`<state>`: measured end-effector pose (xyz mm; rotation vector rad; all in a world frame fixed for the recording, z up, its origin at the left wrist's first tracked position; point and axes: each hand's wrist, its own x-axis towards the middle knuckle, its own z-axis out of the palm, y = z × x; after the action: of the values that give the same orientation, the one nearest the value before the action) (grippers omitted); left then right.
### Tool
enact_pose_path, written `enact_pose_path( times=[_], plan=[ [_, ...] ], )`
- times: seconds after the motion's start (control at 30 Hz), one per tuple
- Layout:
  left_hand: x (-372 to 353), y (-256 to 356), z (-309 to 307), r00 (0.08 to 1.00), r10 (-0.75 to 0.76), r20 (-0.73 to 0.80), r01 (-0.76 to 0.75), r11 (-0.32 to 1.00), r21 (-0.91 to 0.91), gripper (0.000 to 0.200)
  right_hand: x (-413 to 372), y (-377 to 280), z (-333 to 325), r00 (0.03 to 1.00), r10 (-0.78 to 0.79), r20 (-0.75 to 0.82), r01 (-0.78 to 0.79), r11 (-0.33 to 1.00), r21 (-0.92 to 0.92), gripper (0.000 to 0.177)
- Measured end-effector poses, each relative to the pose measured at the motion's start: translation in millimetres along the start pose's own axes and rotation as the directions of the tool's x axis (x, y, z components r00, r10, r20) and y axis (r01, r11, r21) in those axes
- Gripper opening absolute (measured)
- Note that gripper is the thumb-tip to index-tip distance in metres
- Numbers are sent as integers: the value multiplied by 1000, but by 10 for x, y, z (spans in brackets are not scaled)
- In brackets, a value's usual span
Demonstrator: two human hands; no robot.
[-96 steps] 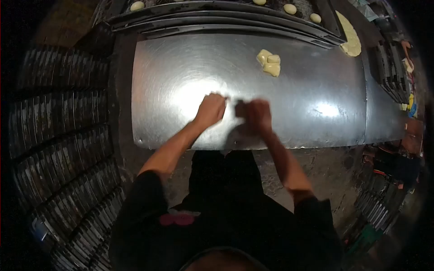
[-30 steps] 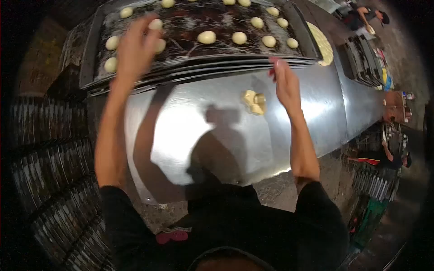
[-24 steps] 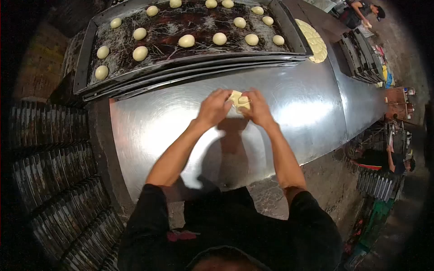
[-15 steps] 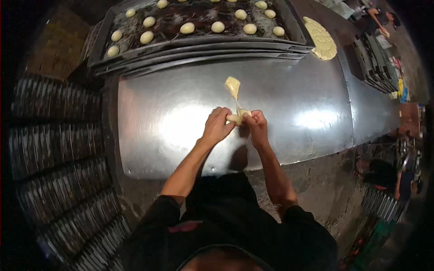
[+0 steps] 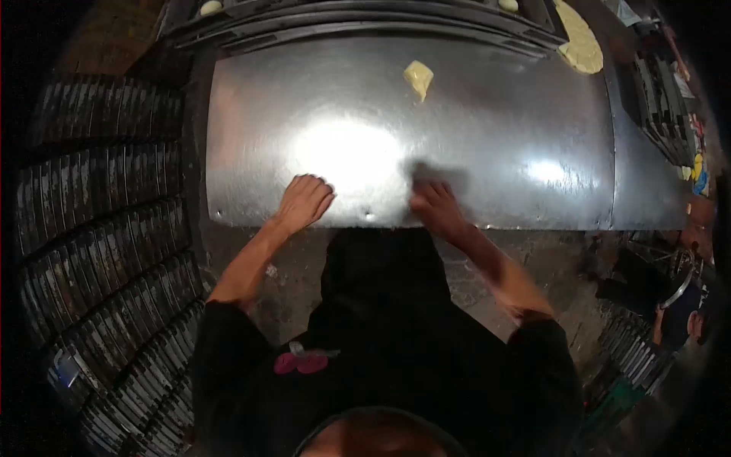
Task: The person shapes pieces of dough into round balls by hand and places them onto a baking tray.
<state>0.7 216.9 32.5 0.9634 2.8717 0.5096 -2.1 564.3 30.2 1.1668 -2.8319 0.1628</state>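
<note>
A small yellowish piece of dough [image 5: 418, 78] lies on the metal table [image 5: 502, 114], beyond both hands, its pointed end towards me. My left hand [image 5: 306, 200] rests palm down near the table's front edge, its fingers curled in and closed. Whatever is under that palm is hidden. Over the same edge, further right, is my right hand [image 5: 438, 204], somewhat blurred and in shadow, its fingers also curled down. No dough shows in either hand. Neither hand touches the piece on the table.
Stacked dark baking trays [image 5: 365, 23] line the table's far side, with a dough ball [image 5: 509, 4] on top. A flat round of dough [image 5: 582, 46] lies beside them. More trays [image 5: 661, 107] stand at right. Tray racks [image 5: 106, 183] fill the left. A person [image 5: 678, 308] is at far right.
The dough stretched between my hands has parted from the piece on the table. My hands have moved apart and back to the front edge. The view has tilted down towards me.
</note>
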Motion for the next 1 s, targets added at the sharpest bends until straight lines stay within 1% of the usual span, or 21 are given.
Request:
enact_pose_path(
  times=[0.03,0.07,0.1,0.17,0.23,0.27,0.33,0.37,0.4,0.43,0.47,0.5,0.53,0.57,0.63,0.7,0.77,0.83,0.93,0.97,1.0],
  plan=[
    [-111,-130,-18,998,-43,41,40,997,68,10,-194,190,81,973,224,65,-232,904,359,17],
    [-35,-226,-204,968,-236,84,226,967,116,14,-223,362,137,898,392,200,-422,638,644,17],
    [149,-393,-193,960,-83,-268,135,974,182,14,51,480,155,902,392,182,-410,645,645,17],
    [756,-396,-99,880,-249,-405,280,960,18,17,538,586,190,915,318,-249,-288,946,150,19],
    [1246,76,-176,817,-506,-276,355,819,-450,18,1135,185,-139,816,391,-426,-280,912,301,7],
    [1108,107,-55,909,-354,-220,260,894,-364,18,1081,61,163,885,461,-66,-447,881,152,10],
    [679,198,37,988,-155,17,155,964,-217,16,517,-134,466,933,297,-201,-285,954,88,15],
    [374,170,-18,988,-52,-144,15,969,-246,6,247,-146,259,939,238,-247,-196,964,180,11],
    [19,-132,115,992,27,-122,-44,989,-141,7,119,-110,64,940,177,-293,-97,959,267,12],
    [221,-278,-326,827,-213,520,267,963,-30,13,293,18,23,937,160,-310,-80,963,256,12],
    [295,-461,-203,953,-220,206,244,965,-97,14,506,139,9,947,235,-218,-152,929,338,15],
    [353,-583,-43,967,-223,-126,201,965,-167,16,705,267,-45,949,297,-107,-230,882,410,17],
    [728,-486,-94,930,-244,-274,200,963,-179,16,1171,330,-116,795,513,324,-601,740,301,17],
    [1029,-376,-43,897,-308,-318,242,942,-231,17,1370,215,55,791,514,331,-605,736,303,17],
    [1166,-43,73,905,-423,-35,379,842,-383,16,1526,-26,338,825,549,-131,-462,790,403,17],
    [622,85,43,975,-158,-156,104,946,-307,17,1118,-238,64,889,344,-304,-231,907,352,17],
    [-62,-222,67,987,-12,-158,-18,983,-185,14,643,-80,-116,931,356,-78,-254,787,563,16],
    [-129,-688,-103,994,-47,-97,34,992,-125,13,723,152,174,931,343,-127,-245,843,478,15],
    [861,-534,-157,915,-261,-308,217,961,-172,13,1489,74,166,822,544,-167,-447,799,402,16],
    [860,-295,-72,917,-273,-290,227,957,-183,13,1699,-88,-1,771,583,-257,-387,749,538,16],
    [922,-127,-51,951,-309,-4,305,939,-157,14,1578,-158,60,835,543,-85,-450,764,463,15]
  ],
)
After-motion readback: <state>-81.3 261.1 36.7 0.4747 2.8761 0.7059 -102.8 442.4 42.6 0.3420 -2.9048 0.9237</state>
